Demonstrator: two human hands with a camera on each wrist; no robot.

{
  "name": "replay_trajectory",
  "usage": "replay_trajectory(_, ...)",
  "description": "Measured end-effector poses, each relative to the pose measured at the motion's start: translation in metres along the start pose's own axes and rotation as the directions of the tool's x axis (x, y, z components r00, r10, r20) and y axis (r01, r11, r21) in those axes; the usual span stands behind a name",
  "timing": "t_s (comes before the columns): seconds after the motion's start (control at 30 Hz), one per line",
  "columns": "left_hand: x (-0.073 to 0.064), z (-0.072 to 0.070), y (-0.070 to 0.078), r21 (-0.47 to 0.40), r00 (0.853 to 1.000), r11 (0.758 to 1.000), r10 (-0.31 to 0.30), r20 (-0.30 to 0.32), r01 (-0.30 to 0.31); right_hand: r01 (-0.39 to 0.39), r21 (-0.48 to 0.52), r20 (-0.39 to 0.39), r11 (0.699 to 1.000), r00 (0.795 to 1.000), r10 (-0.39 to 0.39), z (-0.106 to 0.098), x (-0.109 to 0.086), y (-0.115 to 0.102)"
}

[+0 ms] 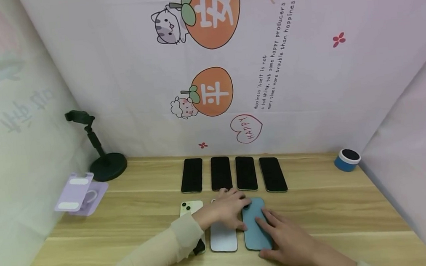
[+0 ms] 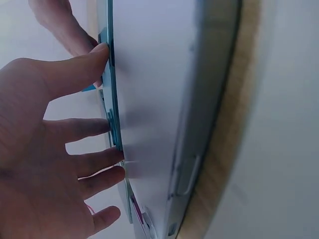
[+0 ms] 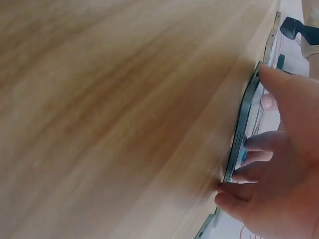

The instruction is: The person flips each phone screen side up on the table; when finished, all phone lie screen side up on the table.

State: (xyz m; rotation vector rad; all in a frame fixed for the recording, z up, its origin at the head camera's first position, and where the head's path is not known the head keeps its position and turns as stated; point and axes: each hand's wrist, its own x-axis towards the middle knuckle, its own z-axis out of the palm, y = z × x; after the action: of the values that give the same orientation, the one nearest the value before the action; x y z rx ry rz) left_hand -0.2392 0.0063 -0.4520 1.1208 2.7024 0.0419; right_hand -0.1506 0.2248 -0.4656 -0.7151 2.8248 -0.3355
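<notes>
A blue phone (image 1: 256, 235) lies back up on the wooden table between my two hands. My left hand (image 1: 227, 210) reaches across the white-lavender phone (image 1: 223, 238); its extended fingers and thumb touch the blue phone's left side and camera area. My right hand (image 1: 288, 240) lies along the blue phone's right side, fingers straight, thumb near its lower edge. In the right wrist view, the right fingers (image 3: 259, 142) touch the phone's long edge. Left of the white-lavender phone lies a pale yellow phone (image 1: 192, 206), partly hidden by my left forearm.
Several phones lie with black screens up behind, including a leftmost one (image 1: 192, 175) and a rightmost one (image 1: 273, 174). A black phone stand (image 1: 108, 166) and a lilac folding stand (image 1: 77, 193) are at left. A blue-and-white round jar (image 1: 347, 160) sits far right.
</notes>
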Motion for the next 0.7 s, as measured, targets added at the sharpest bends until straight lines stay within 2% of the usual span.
replay_trajectory(0.2, -0.0024, -0.0022, -0.0017, -0.006, 1.000, 1.000, -0.009, -0.004, 0.009, 0.005, 0.032, -0.018, 0.999, 1.000, -0.004, 0.0006, 0.0038, -0.0015)
replay_trajectory(0.53, -0.0037, -0.0006, -0.0012, 0.005, 1.000, 1.000, -0.016, -0.013, 0.016, 0.076, -0.001, -0.071, 0.997, 0.995, -0.076, 0.0050, 0.0073, -0.0008)
replay_trajectory(0.6, -0.0036, -0.0013, -0.0009, -0.016, 1.000, 1.000, -0.019, -0.017, 0.018, 0.078, -0.005, -0.076, 0.997, 0.994, -0.079, 0.0057, 0.0079, -0.0010)
replay_trajectory(0.7, -0.0017, -0.0056, -0.0005, -0.117, 0.999, 0.992, -0.036, -0.012, 0.035, 0.082, -0.010, -0.085, 0.997, 0.993, -0.083, 0.0060, 0.0074, -0.0008)
